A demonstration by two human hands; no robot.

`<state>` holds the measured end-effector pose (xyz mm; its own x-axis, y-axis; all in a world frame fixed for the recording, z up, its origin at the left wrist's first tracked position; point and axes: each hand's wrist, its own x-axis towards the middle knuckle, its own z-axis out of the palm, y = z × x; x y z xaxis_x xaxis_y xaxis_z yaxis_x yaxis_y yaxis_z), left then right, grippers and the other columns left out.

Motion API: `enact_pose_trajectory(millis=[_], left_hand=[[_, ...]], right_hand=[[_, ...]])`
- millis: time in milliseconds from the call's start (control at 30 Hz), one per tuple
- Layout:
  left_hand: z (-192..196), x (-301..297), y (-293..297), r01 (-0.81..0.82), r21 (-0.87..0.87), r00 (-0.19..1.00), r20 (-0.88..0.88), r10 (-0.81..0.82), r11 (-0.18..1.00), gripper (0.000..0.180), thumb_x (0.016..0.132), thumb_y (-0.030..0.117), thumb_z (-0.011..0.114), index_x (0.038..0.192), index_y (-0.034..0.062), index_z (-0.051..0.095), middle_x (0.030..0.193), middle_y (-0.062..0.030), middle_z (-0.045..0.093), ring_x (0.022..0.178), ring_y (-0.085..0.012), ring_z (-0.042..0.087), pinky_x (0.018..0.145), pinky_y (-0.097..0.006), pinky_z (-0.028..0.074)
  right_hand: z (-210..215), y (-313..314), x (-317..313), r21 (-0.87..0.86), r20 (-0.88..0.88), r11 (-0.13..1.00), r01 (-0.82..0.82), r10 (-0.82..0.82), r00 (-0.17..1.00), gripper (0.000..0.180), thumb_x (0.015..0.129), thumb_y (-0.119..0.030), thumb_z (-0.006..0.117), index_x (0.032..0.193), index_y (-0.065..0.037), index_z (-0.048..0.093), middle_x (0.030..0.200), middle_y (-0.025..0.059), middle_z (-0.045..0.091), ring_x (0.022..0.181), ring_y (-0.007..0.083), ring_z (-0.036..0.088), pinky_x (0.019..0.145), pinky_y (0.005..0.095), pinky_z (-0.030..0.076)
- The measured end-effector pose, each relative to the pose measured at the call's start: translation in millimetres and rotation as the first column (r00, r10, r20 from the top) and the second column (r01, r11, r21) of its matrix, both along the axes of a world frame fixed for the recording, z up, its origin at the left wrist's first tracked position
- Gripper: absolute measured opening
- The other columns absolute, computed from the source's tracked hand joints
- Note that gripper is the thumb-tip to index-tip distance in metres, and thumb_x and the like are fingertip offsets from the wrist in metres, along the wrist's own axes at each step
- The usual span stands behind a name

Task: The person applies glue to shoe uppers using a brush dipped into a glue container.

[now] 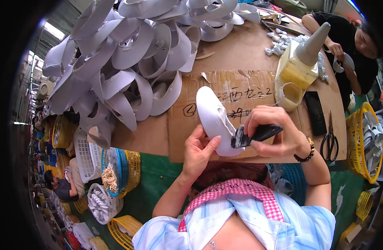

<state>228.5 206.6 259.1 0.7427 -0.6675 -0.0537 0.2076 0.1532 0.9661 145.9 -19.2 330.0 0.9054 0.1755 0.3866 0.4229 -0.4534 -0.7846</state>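
Note:
My left hand (pixel 198 151) grips a white slipper-shaped shoe piece (pixel 211 114) by its side near the lower end, with the thumb on top. The piece is tilted above the cardboard, and a folded strap or upper edge lies along its right side. In my right hand (pixel 279 129) is a black brush (pixel 264 133), its end smeared with white. The brush end touches the lower right edge of the shoe piece. A flattened cardboard sheet (pixel 181 137) with handwriting lies under both hands.
White shoe uppers (pixel 133 41) are heaped at the left and back. Right of the cardboard stand a yellowish glue container (pixel 283 73) with a grey cone, a black phone-like slab (pixel 315 112) and black scissors (pixel 329 141). A co-worker (pixel 345 50) handles a white piece. A yellow basket (pixel 353 146) stands beside the table.

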Motion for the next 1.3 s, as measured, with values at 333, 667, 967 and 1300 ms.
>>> enact_pose_trajectory(millis=[333,667,967,1300], left_hand=[[-3,0,7,0.047,-0.044,0.996,-0.07,-0.05,0.998,0.048,0.088,0.004,0.067,0.131,0.0004,0.048,0.118,-0.0085,0.06,0.107,-0.0163,0.06,0.084,-0.031,0.056],[12,34,23,0.318,-0.328,0.927,-0.092,-0.365,0.89,0.053,0.088,0.001,0.065,0.136,0.0021,0.044,0.122,-0.0082,0.06,0.104,-0.0177,0.064,0.081,-0.032,0.058],[-3,110,50,0.197,0.321,0.957,-0.27,-0.11,0.926,0.032,0.092,0.006,0.06,0.121,-0.0015,0.049,0.109,-0.0107,0.063,0.092,-0.0181,0.066,0.079,-0.032,0.057],[18,31,47,-0.615,0.293,0.355,0.932,-0.074,0.732,0.042,0.08,0.022,0.076,0.112,0.0005,0.06,0.112,-0.0139,0.058,0.101,-0.0284,0.056,0.092,-0.041,0.044]], right_hand=[[-1,11,42,0.072,0.127,0.911,0.406,-0.412,0.903,0.014,0.086,-0.014,0.071,0.084,-0.001,0.066,0.067,0.0094,0.061,0.052,0.0165,0.057,0.047,0.0278,0.044],[23,-32,6,-0.053,0.092,0.746,0.663,-0.658,0.748,0.015,0.084,-0.017,0.072,0.082,-0.003,0.067,0.065,0.0043,0.061,0.05,0.0077,0.052,0.047,0.0238,0.041],[-10,-68,-47,-0.279,0.122,0.46,0.843,-0.854,0.506,0.021,0.08,-0.021,0.069,0.077,0.0,0.065,0.065,0.0134,0.062,0.056,0.0226,0.062,0.055,0.0323,0.047],[-47,-39,-27,0.389,-0.29,0.775,0.498,-0.41,0.865,0.02,0.09,-0.021,0.069,0.095,-0.002,0.067,0.071,-0.004,0.06,0.061,-0.0002,0.052,0.051,0.0143,0.038]])
